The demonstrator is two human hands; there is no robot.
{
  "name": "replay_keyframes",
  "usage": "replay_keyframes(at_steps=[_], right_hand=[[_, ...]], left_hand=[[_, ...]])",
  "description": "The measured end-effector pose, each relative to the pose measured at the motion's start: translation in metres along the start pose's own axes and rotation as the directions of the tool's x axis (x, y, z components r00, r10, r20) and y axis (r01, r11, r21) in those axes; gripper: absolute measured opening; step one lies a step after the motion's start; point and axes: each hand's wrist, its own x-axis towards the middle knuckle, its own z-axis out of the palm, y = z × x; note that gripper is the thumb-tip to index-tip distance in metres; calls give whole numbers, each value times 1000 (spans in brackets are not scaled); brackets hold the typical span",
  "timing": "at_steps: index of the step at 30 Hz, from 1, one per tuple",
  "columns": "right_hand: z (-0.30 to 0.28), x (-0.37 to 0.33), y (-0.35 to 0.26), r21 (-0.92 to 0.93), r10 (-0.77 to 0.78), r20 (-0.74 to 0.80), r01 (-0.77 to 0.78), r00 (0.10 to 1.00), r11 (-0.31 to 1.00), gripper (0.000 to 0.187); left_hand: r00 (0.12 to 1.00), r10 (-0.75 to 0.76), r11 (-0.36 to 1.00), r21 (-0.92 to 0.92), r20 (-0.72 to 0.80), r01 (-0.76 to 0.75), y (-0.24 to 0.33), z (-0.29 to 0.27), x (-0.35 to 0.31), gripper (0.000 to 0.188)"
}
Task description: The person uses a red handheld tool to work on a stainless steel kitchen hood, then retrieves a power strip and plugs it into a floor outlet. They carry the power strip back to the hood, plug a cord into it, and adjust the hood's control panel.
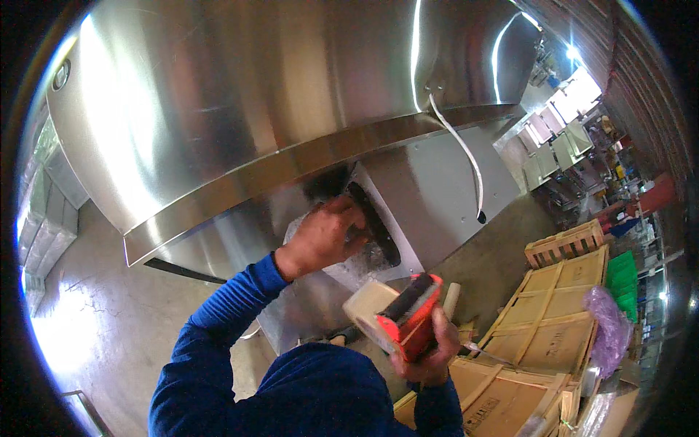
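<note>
Holding the red hand tool point(419, 335): right hand point(439, 349), clasped around it, lower centre of the frame; it is probably a tape dispenser.
Black part point(408, 299): on top of the tool, with a pale beige piece point(370, 303) at its left.
Left hand point(328, 234): apart from the right, fingers bent at the black strip point(378, 226), centre; whether they pinch, I cannot tell.
Strip stage: seemingly midway, strip lying on the panel; what remains is not clear.
Carton printing: dark marks on brown cartons point(528, 353), lower right; no brand surely readable.
</note>
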Motion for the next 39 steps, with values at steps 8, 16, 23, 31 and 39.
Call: replay_keyframes(at_steps=[8,16,23,31,39], right_hand=[[41,-4,39,-190,-43,-54,32,998,981,83],[41,-10,41,-159,7,-3,-8,1000,987,90],[41,14,25,-170,8,-4,-9,1000,985,86],[42,55,-10,-186,184,94,-164,979,969,86],[42,77,-13,-156,193,156,-168,969,973,88]], left_hand=[[997,-65,997,-49,31,67,4,-15,4,19],[965,-221,826,-500,139,261,31,-43,15,31],[869,-122,561,-689,480,459,24,-43,19,34],[847,-239,302,-793,474,529,-26,-21,23,22],[772,-190,118,-767,607,631,-7,-47,22,42]])
